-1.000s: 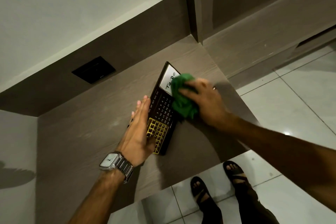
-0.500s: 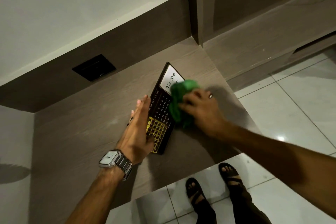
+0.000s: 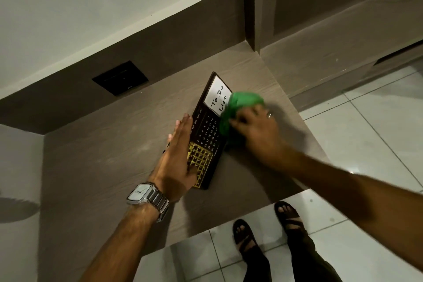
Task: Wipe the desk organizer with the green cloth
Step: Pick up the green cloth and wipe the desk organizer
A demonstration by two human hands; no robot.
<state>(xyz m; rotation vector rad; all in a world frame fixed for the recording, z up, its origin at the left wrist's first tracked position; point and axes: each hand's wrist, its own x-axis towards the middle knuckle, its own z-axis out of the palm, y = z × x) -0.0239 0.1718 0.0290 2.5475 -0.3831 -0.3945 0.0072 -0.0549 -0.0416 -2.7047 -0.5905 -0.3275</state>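
The desk organizer point(image 3: 207, 129) is a dark flat panel lying on the wooden desk point(image 3: 109, 155), with a white "To Do List" pad at its far end, calendar numbers in the middle and a gold grid near me. My left hand point(image 3: 177, 162) lies flat with fingers straight against the organizer's left edge, its palm over part of the gold grid. My right hand point(image 3: 256, 131) is bunched on the green cloth point(image 3: 240, 107), which presses on the organizer's right side beside the white pad. The cloth hides the organizer's right edge there.
A black wall socket plate point(image 3: 120, 78) sits on the brown back panel behind the desk. The desk's front edge runs just above my sandalled feet point(image 3: 265, 233) on the white tiled floor point(image 3: 366, 144). A lower wooden ledge point(image 3: 332, 52) extends to the right.
My right hand has carried the green cloth from the calendar area up toward the far end, next to the white pad. My left hand has stayed flat on the organizer's left side.
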